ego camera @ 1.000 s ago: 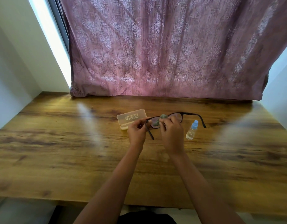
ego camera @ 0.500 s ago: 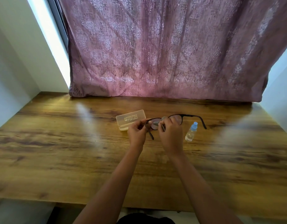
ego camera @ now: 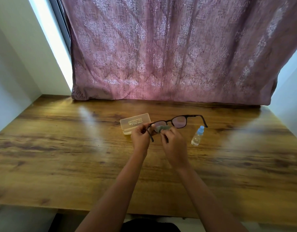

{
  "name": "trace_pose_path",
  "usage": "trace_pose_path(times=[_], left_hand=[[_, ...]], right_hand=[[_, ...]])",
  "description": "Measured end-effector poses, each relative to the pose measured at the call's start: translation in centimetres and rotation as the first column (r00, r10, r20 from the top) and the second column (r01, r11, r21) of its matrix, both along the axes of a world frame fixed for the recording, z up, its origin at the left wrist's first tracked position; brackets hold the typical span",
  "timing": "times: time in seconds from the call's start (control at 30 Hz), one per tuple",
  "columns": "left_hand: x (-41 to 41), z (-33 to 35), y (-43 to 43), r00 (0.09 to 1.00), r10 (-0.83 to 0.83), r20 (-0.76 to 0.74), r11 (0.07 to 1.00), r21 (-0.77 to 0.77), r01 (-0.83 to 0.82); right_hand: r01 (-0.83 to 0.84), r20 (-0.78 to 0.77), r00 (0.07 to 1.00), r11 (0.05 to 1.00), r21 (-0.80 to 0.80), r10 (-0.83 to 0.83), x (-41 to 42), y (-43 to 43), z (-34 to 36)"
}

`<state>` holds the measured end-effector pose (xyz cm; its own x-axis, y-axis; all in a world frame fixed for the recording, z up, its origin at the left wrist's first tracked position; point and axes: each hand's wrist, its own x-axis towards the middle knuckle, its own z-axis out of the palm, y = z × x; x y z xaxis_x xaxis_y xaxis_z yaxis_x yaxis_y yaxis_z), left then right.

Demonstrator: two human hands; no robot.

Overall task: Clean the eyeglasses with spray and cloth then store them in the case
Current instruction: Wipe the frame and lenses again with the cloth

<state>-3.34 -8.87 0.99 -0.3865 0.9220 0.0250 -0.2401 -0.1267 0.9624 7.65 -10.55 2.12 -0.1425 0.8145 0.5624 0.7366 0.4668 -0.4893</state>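
Eyeglasses (ego camera: 181, 122) raised since before; right hand (ego camera: 175, 144) pinches cloth (ego camera: 162, 128) lower against them.

One wide-angle camera sits on the person's head and gives the only view. It looks forward and down across the wooden table (ego camera: 60, 164) toward the pink curtain (ego camera: 161, 56) at the far edge. Both forearms (ego camera: 121, 190) enter from the bottom edge; the left hand (ego camera: 140, 138) and right hand (ego camera: 175, 146) with the eyeglasses (ego camera: 180, 122) are near the middle of the frame, fairly near to the lens.
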Motion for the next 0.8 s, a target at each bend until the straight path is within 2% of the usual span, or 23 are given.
trace_pose_path(times=[0.13, 0.23, 0.37, 0.47, 0.67, 0.8], left_hand=[[0.1, -0.1, 0.1, 1.000, -0.019, -0.006, 1.000, -0.023, 0.019], [0.2, 0.4, 0.0, 1.000, -0.004, 0.010, 1.000, -0.022, 0.004], [-0.2, 0.8, 0.0, 0.999, 0.032, 0.029, 0.999, 0.001, -0.032], [-0.5, 0.7, 0.0, 1.000, 0.016, -0.008, 1.000, 0.018, -0.016], [-0.6, 0.5, 0.2, 1.000, -0.024, -0.015, 1.000, 0.015, 0.024], [-0.2, 1.1, 0.0, 0.999, -0.046, -0.002, 0.998, 0.046, 0.046]], right_hand=[[0.080, -0.037, 0.996, 0.997, 0.015, -0.079, 0.0, 1.4, 1.3], [0.018, -0.020, 1.000, 0.999, 0.029, -0.017, -0.9, 1.3, 1.6], [-0.068, 0.092, 0.993, 0.998, -0.001, 0.068, -1.5, -0.2, 0.2], [-0.069, 0.114, 0.991, 0.997, -0.017, 0.070, -0.7, -0.9, -0.5], [0.008, 0.061, 0.998, 1.000, -0.005, -0.008, -0.1, 0.4, 0.4], [-0.044, 0.089, 0.995, 0.999, -0.004, 0.045, -1.2, 0.1, 0.6]])
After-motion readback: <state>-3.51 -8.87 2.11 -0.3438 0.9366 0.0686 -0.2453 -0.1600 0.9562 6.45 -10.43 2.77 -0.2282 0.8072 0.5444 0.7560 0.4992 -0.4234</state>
